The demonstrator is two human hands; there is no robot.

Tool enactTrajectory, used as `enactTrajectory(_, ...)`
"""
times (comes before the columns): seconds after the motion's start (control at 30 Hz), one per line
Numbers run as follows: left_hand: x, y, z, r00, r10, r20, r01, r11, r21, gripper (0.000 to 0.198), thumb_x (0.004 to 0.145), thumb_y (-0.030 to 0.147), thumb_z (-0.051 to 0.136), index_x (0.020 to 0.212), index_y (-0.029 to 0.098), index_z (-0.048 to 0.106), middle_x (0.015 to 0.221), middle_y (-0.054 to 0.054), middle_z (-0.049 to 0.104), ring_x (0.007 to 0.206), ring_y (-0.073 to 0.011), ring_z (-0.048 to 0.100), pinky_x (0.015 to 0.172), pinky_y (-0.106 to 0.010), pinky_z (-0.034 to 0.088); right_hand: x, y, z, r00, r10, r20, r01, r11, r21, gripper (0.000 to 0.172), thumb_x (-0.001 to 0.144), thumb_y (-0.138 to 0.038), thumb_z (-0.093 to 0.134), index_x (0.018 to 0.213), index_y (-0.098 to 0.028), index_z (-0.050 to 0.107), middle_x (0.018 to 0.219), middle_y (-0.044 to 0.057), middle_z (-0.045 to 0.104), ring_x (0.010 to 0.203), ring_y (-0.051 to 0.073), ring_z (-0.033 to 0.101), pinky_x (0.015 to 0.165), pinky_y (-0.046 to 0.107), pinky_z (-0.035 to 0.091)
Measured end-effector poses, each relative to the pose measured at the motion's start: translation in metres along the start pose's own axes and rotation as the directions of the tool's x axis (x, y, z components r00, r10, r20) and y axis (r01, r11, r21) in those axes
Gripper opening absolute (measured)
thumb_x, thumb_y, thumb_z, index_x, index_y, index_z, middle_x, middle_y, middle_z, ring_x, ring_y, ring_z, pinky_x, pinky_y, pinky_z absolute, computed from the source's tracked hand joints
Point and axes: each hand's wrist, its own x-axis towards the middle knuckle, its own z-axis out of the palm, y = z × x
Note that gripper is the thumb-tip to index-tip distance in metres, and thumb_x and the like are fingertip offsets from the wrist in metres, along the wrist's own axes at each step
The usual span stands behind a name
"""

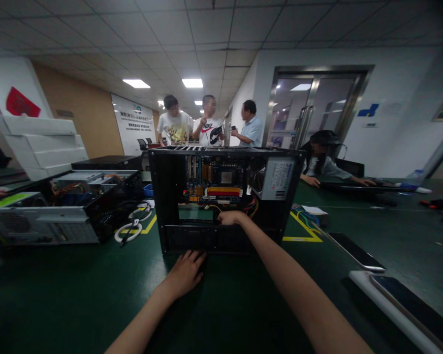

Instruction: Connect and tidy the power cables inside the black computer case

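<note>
An open black computer case stands upright in front of me. Inside it are a motherboard with an orange-and-red slot area, and a power supply with a label at the upper right. My right hand reaches into the lower opening, its fingers curled beside a thin cable; the fingertips and anything in them are hidden. Bundled coloured wires hang under the power supply. My left hand lies on the green table with fingers spread, fingertips at the case's lower front edge.
Another opened computer case lies at the left, near coiled white cables. Phones and a white box rest at the right. Three people stand behind the table; another person sits at a keyboard. Yellow tape marks the tabletop.
</note>
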Motion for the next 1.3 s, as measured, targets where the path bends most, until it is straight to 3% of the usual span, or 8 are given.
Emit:
enactTrajectory(0.07,0.0,0.0,-0.001,1.0,-0.005,0.008,0.004,1.0,0.007,0.052,0.077,0.025,0.041,0.128,0.023,0.029,0.128,-0.006,0.037,0.116,-0.0243,0.032,0.094,-0.04,0.029,-0.006,0.007,-0.004,0.999,-0.004,-0.045,0.012,0.984,0.177,0.013,0.067,-0.011,0.054,0.08,-0.011,0.059,0.071,0.002,0.061,0.058,0.01,0.056,0.05,0.017,0.043)
enactTrajectory(0.13,0.0,0.0,-0.001,1.0,-0.003,0.01,0.003,1.0,0.003,0.053,0.077,0.025,0.042,0.128,0.024,0.029,0.128,-0.006,0.037,0.116,-0.0245,0.031,0.094,-0.041,0.029,-0.013,0.013,-0.009,0.998,-0.024,-0.05,0.042,0.91,0.413,0.012,0.069,-0.014,0.057,0.081,-0.012,0.056,0.069,0.0,0.059,0.057,0.008,0.056,0.051,0.017,0.044)
enactTrajectory(0.3,0.0,-0.003,0.002,1.0,0.011,-0.007,-0.011,1.0,-0.007,0.054,0.077,0.026,0.042,0.129,0.024,0.027,0.129,-0.005,0.036,0.117,-0.0241,0.031,0.095,-0.041,0.028,-0.021,0.023,-0.013,0.992,0.02,-0.123,0.091,0.56,0.824,0.01,0.073,-0.013,0.057,0.08,-0.013,0.05,0.069,-0.001,0.058,0.063,0.007,0.058,0.067,0.023,0.049)
enactTrajectory(0.47,0.0,-0.003,0.003,1.0,0.007,-0.008,-0.008,1.0,-0.018,0.053,0.076,0.026,0.041,0.128,0.025,0.029,0.129,-0.005,0.036,0.116,-0.0239,0.031,0.095,-0.041,0.027,-0.012,0.026,-0.008,0.98,0.198,-0.028,-0.016,0.218,0.976,0.007,0.08,-0.013,0.048,0.08,-0.016,0.042,0.072,-0.001,0.056,0.068,0.009,0.059,0.072,0.036,0.049)
enactTrajectory(0.6,0.0,-0.004,0.003,1.0,0.004,-0.005,-0.004,1.0,-0.019,0.054,0.076,0.027,0.042,0.128,0.025,0.029,0.13,-0.005,0.035,0.117,-0.0243,0.03,0.095,-0.041,0.028,-0.004,0.027,-0.009,0.951,0.3,0.071,-0.088,0.046,0.995,0.01,0.085,-0.016,0.04,0.075,-0.016,0.039,0.078,0.002,0.054,0.076,0.012,0.057,0.068,0.035,0.049)
enactTrajectory(0.77,0.0,-0.003,0.003,1.0,0.006,-0.009,-0.006,1.0,-0.007,0.053,0.076,0.026,0.042,0.128,0.024,0.029,0.128,-0.006,0.037,0.116,-0.0243,0.032,0.094,-0.041,0.029,0.001,0.029,-0.013,0.948,0.287,0.138,-0.128,-0.051,0.99,0.012,0.086,-0.015,0.033,0.075,-0.015,0.039,0.087,0.007,0.052,0.083,0.014,0.057,0.066,0.031,0.05)
enactTrajectory(1.0,0.0,-0.002,0.001,1.0,-0.001,-0.005,0.001,1.0,-0.017,0.053,0.076,0.026,0.042,0.128,0.025,0.03,0.128,-0.005,0.037,0.116,-0.024,0.032,0.095,-0.041,0.027,0.002,0.028,-0.009,0.954,0.289,0.083,-0.063,-0.078,0.995,0.014,0.087,-0.017,0.032,0.076,-0.014,0.04,0.093,0.009,0.051,0.081,0.014,0.058,0.07,0.032,0.049)
enactTrajectory(1.3,0.0,-0.002,0.0,1.0,0.007,-0.011,-0.007,1.0,-0.011,0.053,0.077,0.025,0.042,0.128,0.023,0.029,0.128,-0.006,0.036,0.116,-0.0244,0.032,0.095,-0.04,0.028,0.005,0.029,-0.008,0.932,0.357,0.056,-0.002,-0.149,0.989,0.01,0.085,-0.016,0.036,0.076,-0.015,0.04,0.086,0.006,0.051,0.074,0.01,0.056,0.069,0.026,0.048)
